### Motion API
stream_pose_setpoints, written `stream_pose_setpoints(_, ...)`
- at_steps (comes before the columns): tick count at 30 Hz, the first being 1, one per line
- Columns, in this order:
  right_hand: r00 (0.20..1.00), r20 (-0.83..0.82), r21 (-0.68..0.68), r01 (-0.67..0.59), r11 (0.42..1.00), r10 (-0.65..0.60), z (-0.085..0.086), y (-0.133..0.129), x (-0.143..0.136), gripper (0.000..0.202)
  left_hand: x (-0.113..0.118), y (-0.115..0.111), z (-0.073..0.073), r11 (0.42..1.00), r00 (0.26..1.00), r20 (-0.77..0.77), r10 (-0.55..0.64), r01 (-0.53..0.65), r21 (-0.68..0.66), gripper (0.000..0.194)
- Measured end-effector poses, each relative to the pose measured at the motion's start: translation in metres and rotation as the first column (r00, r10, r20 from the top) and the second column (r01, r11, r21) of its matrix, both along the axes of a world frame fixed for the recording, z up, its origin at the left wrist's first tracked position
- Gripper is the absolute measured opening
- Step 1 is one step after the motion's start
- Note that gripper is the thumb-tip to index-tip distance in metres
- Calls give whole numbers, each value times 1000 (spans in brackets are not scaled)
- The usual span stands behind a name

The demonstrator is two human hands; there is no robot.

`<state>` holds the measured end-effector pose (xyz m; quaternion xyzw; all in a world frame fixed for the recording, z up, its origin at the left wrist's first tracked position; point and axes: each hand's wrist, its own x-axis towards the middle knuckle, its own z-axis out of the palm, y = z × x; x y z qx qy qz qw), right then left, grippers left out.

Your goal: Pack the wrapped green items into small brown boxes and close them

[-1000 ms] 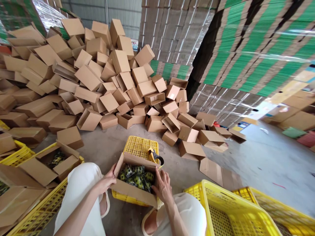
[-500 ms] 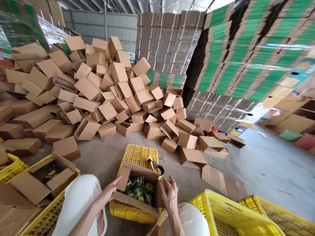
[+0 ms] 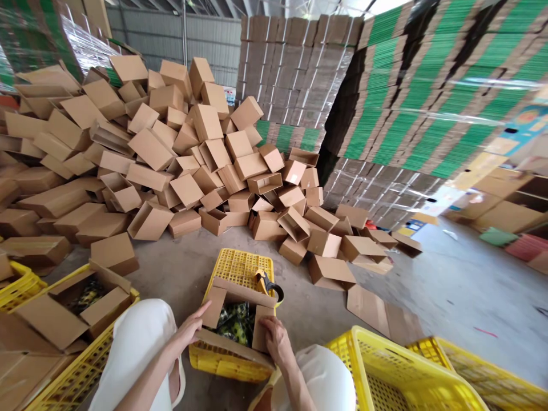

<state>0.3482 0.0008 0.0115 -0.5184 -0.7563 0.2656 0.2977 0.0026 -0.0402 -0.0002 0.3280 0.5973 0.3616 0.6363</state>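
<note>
Carton [image 3: 246, 293]: end flaps [image 3: 214, 310] folded inward, closure partial. Left hand [image 3: 189, 332] touches one, released; right hand [image 3: 278, 341] curls over the other, grip indeterminable.

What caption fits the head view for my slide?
Both hands, left and right, fold short flaps over green-patterned packets in an open carton.

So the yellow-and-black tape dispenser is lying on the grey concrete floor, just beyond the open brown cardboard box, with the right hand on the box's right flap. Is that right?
Not quite: the head view shows the tape dispenser on the yellow plastic crate, not the floor. It is just beyond the box, and the right hand is on the right flap.
</note>
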Motion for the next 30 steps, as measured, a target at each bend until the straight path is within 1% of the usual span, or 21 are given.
stream_pose_setpoints(2,999,48,-28,-14,1000,15,-6,1,16,57,-1,1,1,1000,1000,0,15,-15,-11,89)
stream_pose_setpoints(4,996,70,-118,-49,992,58,-9,-3,36,73,-3,2,2,999,999,27,46,-45,-23,84)
stream_pose_setpoints(6,988,44,-268,-131,955,148,-7,-9,52,91,-4,1,4,996,992,96,86,-85,-16,77)
stream_pose_setpoints(8,980,-15,-404,-189,895,200,0,-15,59,101,-5,-1,4,992,978,169,121,-123,3,71)
stream_pose_setpoints(9,981,-52,-446,-190,874,187,4,-17,60,101,-5,-1,4,990,972,191,138,-142,4,69)
stream_pose_setpoints(10,985,-89,-470,-173,866,148,8,-18,58,97,-5,-2,4,987,967,200,155,-158,-2,68)
stream_pose_setpoints(11,988,-127,-475,-143,868,92,12,-19,54,88,-5,-2,3,986,965,205,165,-168,-6,68)
stream_pose_setpoints(13,979,-200,-440,-60,896,-33,17,-17,44,67,-4,-2,2,985,962,217,167,-171,-4,68)
stream_pose_setpoints(16,951,-239,-353,103,930,-196,13,-12,27,55,-2,0,2,984,968,178,180,-179,-20,70)
stream_pose_setpoints(19,933,-179,-246,265,932,-313,3,-10,15,43,1,2,0,982,980,75,185,-182,-55,70)
stream_pose_setpoints(21,933,-137,-131,315,940,-332,-3,-10,11,37,4,2,-6,986,986,16,168,-167,-23,69)
stream_pose_setpoints(22,935,-135,-74,320,944,-328,-6,-10,9,38,6,2,-9,987,987,-12,159,-159,15,71)
stream_pose_setpoints(23,938,-144,-30,313,949,-314,-7,-9,8,44,7,1,-13,986,987,-39,155,-153,59,76)
stream_pose_setpoints(24,942,-160,-5,297,955,-294,-7,-9,7,56,8,0,-17,984,986,-61,154,-147,102,83)
stream_pose_setpoints(26,949,-186,-5,259,966,-255,-6,-7,6,81,9,-1,-22,980,987,-80,139,-125,155,96)
stream_pose_setpoints(27,952,-189,-19,240,971,-239,-5,-6,6,89,9,-1,-24,981,989,-84,125,-111,157,99)
stream_pose_setpoints(28,956,-186,-35,223,974,-226,-3,-6,5,94,9,-1,-25,984,990,-91,110,-96,147,99)
stream_pose_setpoints(29,959,-181,-53,212,976,-218,-1,-5,5,94,9,-1,-25,988,991,-98,94,-80,134,97)
stream_pose_setpoints(30,961,-177,-70,202,977,-211,2,-5,5,90,9,-1,-24,990,992,-102,78,-64,127,94)
